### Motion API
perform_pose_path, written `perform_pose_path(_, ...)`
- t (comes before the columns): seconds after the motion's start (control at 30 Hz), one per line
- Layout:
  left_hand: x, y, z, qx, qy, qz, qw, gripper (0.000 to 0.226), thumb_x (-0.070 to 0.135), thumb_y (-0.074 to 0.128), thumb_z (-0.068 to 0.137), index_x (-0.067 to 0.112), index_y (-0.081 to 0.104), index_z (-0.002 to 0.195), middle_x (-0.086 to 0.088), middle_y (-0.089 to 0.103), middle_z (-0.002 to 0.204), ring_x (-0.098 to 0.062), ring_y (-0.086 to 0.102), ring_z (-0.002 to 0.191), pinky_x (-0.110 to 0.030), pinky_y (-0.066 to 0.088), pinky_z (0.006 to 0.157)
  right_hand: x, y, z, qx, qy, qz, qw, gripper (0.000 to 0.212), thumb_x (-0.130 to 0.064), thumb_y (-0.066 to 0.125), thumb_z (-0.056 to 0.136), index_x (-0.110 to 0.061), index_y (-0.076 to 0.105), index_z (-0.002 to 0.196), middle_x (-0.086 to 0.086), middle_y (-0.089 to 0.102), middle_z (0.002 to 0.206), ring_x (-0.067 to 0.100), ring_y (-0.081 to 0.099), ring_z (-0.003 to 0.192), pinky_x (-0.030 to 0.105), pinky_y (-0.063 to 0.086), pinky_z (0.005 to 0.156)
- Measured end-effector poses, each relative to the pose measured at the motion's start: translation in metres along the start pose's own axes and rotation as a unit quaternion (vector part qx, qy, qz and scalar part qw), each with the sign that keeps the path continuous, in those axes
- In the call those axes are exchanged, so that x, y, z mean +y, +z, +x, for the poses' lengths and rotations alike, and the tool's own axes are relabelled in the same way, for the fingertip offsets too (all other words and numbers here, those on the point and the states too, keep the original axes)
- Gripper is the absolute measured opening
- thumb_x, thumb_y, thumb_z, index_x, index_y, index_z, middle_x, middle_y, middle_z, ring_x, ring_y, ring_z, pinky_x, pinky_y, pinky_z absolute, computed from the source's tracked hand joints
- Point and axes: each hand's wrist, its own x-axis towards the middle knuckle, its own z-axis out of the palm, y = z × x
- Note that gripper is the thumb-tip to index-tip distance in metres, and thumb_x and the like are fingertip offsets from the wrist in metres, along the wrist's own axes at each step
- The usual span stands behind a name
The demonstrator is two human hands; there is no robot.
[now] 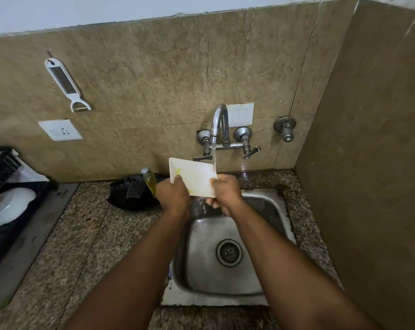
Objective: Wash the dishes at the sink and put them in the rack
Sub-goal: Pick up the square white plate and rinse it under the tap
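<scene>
both hands grasp a white rectangular plate (194, 178) above the steel sink (225, 277): left hand (174, 192) on its left edge, right hand (225, 191) on its right, under the tap's (219, 122) running water.

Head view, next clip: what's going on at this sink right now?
A person is rinsing a white rectangular plate under the running tap, above the steel sink. The left hand grips the plate's left edge and the right hand grips its right edge. Yellow residue shows on the plate, so it is not clean yet. A white bowl already sits in the black rack at the left, and a bottle of yellow dish soap stands behind the left hand.
</scene>
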Motion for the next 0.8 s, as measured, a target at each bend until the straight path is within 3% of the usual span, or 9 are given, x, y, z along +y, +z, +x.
perform_pose_path(0.07, 0.006, 0.003, -0.009, -0.001, 0.01, 0.013, 1.0, 0.03, 0.014, 0.061, 0.1, -0.011, 0.071, 0.113, -0.023, 0.074, 0.105, -0.033, 0.071, 0.092, -0.034, 0.054, 0.078, 0.001, 0.008, 0.009, 0.093, -0.016, -0.034, 0.995, 0.026, -0.021, 0.051, 0.106, -0.005, 0.072, 0.104, 0.017, 0.07, 0.074, 0.018, 0.055, 0.039, 0.021, 0.037, 0.034)
perform_pose_path(0.1, 0.006, 0.003, -0.01, 0.002, 0.009, 0.012, 1.0, 0.03, 0.013, 0.06, 0.1, -0.011, 0.071, 0.114, -0.022, 0.074, 0.106, -0.032, 0.07, 0.093, -0.031, 0.051, 0.076, 0.0, 0.01, 0.011, 0.095, -0.013, -0.028, 0.995, 0.026, -0.021, 0.051, 0.106, -0.007, 0.073, 0.104, 0.016, 0.069, 0.074, 0.017, 0.054, 0.039, 0.02, 0.036, 0.034)
perform_pose_path(0.17, 0.009, -0.002, -0.008, 0.026, 0.0, 0.01, 1.0, 0.031, 0.014, 0.061, 0.099, -0.01, 0.071, 0.116, -0.022, 0.074, 0.106, -0.033, 0.071, 0.096, -0.032, 0.052, 0.075, -0.003, 0.004, 0.006, -0.008, 0.0, 0.006, 1.0, 0.026, -0.009, 0.046, 0.105, -0.009, 0.07, 0.117, 0.016, 0.071, 0.082, 0.016, 0.057, 0.045, 0.023, 0.039, 0.038)
perform_pose_path(0.23, 0.009, -0.008, 0.001, 0.048, -0.003, 0.002, 0.999, 0.032, 0.015, 0.062, 0.098, -0.01, 0.071, 0.116, -0.025, 0.074, 0.107, -0.037, 0.072, 0.098, -0.034, 0.053, 0.078, -0.002, -0.004, 0.0, -0.128, 0.003, 0.064, 0.99, 0.043, 0.01, 0.039, 0.098, -0.008, 0.064, 0.129, 0.017, 0.073, 0.099, 0.016, 0.061, 0.06, 0.026, 0.047, 0.048)
perform_pose_path(0.27, 0.009, -0.01, 0.003, 0.049, 0.001, 0.006, 0.999, 0.032, 0.014, 0.062, 0.098, -0.011, 0.071, 0.115, -0.026, 0.074, 0.107, -0.038, 0.072, 0.099, -0.033, 0.051, 0.077, 0.001, -0.006, -0.002, -0.143, 0.002, 0.083, 0.986, 0.047, 0.014, 0.038, 0.096, -0.007, 0.063, 0.13, 0.018, 0.073, 0.104, 0.017, 0.062, 0.063, 0.026, 0.047, 0.05)
perform_pose_path(0.43, 0.01, -0.001, -0.016, 0.043, 0.003, 0.018, 0.999, 0.032, 0.015, 0.059, 0.101, -0.009, 0.07, 0.119, -0.026, 0.073, 0.113, -0.04, 0.07, 0.104, -0.028, 0.043, 0.076, -0.003, 0.012, 0.002, 0.073, -0.013, -0.004, 0.997, 0.022, -0.011, 0.051, 0.102, -0.008, 0.072, 0.107, 0.012, 0.071, 0.08, 0.012, 0.051, 0.042, 0.019, 0.033, 0.036)
perform_pose_path(0.5, 0.011, -0.001, -0.015, 0.054, 0.003, 0.009, 0.999, 0.033, 0.015, 0.059, 0.101, -0.009, 0.07, 0.12, -0.026, 0.073, 0.113, -0.04, 0.07, 0.104, -0.028, 0.045, 0.077, -0.008, 0.013, 0.001, 0.048, -0.002, 0.047, 0.998, 0.022, -0.009, 0.049, 0.104, -0.01, 0.07, 0.112, 0.012, 0.072, 0.081, 0.012, 0.05, 0.042, 0.02, 0.033, 0.037)
perform_pose_path(0.63, 0.012, -0.007, -0.004, 0.074, 0.013, -0.016, 0.997, 0.032, 0.016, 0.061, 0.098, -0.009, 0.071, 0.116, -0.025, 0.074, 0.108, -0.039, 0.072, 0.101, -0.036, 0.056, 0.081, -0.009, 0.003, -0.006, -0.081, 0.003, 0.135, 0.987, 0.043, 0.015, 0.038, 0.093, -0.005, 0.068, 0.117, 0.017, 0.072, 0.089, 0.015, 0.053, 0.05, 0.024, 0.039, 0.04)
perform_pose_path(0.8, 0.015, 0.004, -0.021, 0.055, 0.0, -0.034, 0.998, 0.032, 0.013, 0.056, 0.102, -0.012, 0.069, 0.118, -0.026, 0.073, 0.113, -0.039, 0.07, 0.104, -0.027, 0.043, 0.073, -0.01, 0.015, 0.001, 0.084, -0.004, 0.103, 0.991, 0.019, -0.008, 0.055, 0.102, -0.01, 0.072, 0.108, 0.009, 0.071, 0.073, 0.009, 0.045, 0.037, 0.019, 0.03, 0.035)
